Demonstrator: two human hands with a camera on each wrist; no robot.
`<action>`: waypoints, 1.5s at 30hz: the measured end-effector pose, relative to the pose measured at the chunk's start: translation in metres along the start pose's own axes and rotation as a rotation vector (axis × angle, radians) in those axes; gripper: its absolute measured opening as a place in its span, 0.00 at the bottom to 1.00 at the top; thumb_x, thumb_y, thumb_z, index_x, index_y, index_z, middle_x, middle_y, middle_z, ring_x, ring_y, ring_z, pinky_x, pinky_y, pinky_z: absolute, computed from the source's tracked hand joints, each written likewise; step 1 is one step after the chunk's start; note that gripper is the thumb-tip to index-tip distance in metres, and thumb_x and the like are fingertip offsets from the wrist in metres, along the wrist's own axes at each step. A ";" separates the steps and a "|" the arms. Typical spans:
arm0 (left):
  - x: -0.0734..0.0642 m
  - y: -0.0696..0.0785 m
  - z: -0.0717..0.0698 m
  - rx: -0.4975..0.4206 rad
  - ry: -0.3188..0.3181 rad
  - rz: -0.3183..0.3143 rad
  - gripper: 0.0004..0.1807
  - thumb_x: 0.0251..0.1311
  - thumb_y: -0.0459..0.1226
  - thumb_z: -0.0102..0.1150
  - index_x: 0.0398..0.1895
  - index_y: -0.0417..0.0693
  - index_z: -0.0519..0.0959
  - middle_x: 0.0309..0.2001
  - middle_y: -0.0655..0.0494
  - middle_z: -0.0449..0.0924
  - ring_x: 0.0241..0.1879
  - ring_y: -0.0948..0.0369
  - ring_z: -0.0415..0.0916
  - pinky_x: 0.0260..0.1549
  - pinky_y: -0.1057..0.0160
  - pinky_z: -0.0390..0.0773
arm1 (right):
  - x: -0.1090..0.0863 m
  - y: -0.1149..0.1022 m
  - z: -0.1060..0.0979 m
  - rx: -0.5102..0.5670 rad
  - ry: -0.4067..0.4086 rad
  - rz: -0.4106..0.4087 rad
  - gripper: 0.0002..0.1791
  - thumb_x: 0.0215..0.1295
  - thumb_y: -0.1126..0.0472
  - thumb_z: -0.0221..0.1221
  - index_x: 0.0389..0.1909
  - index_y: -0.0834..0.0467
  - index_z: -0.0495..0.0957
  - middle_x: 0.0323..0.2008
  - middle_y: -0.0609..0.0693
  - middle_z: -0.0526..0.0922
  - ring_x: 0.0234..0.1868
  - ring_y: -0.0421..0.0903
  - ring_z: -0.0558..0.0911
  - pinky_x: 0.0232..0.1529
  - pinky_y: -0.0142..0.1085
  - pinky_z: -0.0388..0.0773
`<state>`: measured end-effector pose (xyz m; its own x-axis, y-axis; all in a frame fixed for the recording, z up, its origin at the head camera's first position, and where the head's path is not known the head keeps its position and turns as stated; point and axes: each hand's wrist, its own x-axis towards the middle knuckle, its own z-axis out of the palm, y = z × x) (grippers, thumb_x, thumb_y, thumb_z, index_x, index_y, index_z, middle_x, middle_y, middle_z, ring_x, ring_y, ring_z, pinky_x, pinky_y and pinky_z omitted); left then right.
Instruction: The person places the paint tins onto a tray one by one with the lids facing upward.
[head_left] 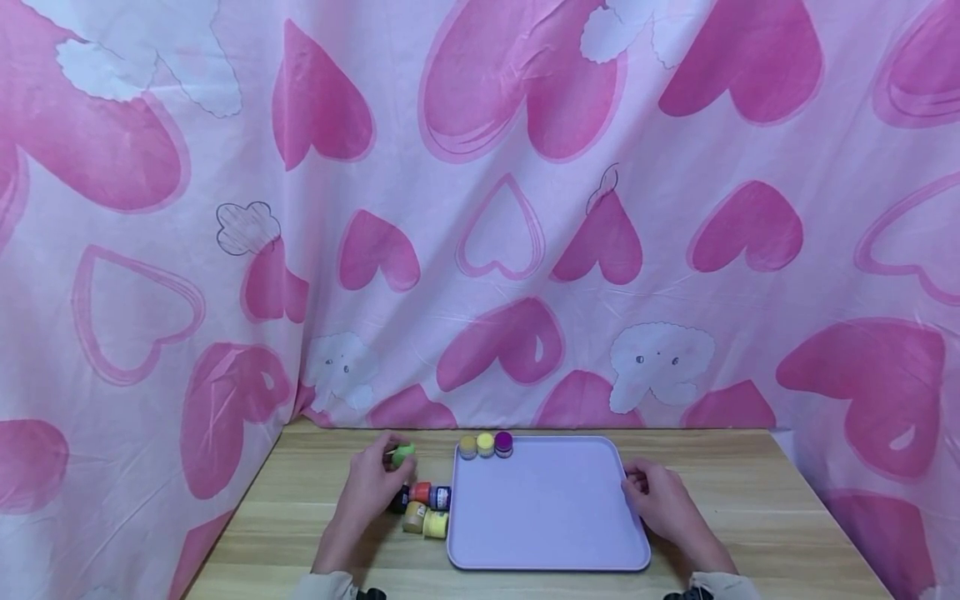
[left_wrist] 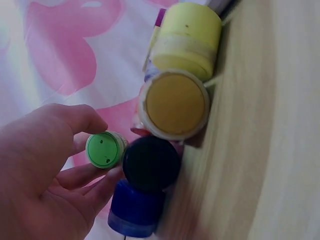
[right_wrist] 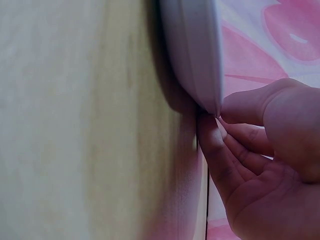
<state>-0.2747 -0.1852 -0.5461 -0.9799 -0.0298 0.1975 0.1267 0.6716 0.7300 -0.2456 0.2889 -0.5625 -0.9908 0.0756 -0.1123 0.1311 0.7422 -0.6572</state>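
Observation:
My left hand (head_left: 372, 479) holds a small paint pot with a green lid (left_wrist: 102, 150) between thumb and fingers, left of the tray. Close by on the table are a dark-lidded pot (left_wrist: 151, 164), a blue pot (left_wrist: 134, 209), a red pot (head_left: 422, 492), an ochre pot (left_wrist: 176, 105) and a yellow pot (left_wrist: 187, 40). The pale purple tray (head_left: 547, 512) lies flat. Its right rim is pinched by my right hand (head_left: 662, 498), thumb on the edge and a finger below. Ochre (head_left: 468, 448), yellow (head_left: 486, 446) and purple (head_left: 504, 446) pots stand in its far left corner.
The wooden table (head_left: 742, 492) meets a pink heart-patterned curtain (head_left: 480, 333) at its far edge. More curtain hangs along the left and right sides. Several pots sit against the tray's left side.

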 end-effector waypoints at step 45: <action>0.024 0.059 0.046 -0.113 -0.046 0.223 0.11 0.75 0.39 0.66 0.56 0.52 0.87 0.52 0.53 0.89 0.49 0.56 0.89 0.45 0.66 0.90 | -0.004 -0.002 -0.001 0.001 0.015 -0.037 0.17 0.75 0.65 0.61 0.60 0.68 0.83 0.38 0.50 0.84 0.40 0.45 0.79 0.37 0.35 0.83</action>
<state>-0.2974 -0.1118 -0.5282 -0.9316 0.1449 0.3335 0.3540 0.5711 0.7407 -0.2422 0.2881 -0.5602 -0.9953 0.0586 -0.0767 0.0948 0.7441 -0.6613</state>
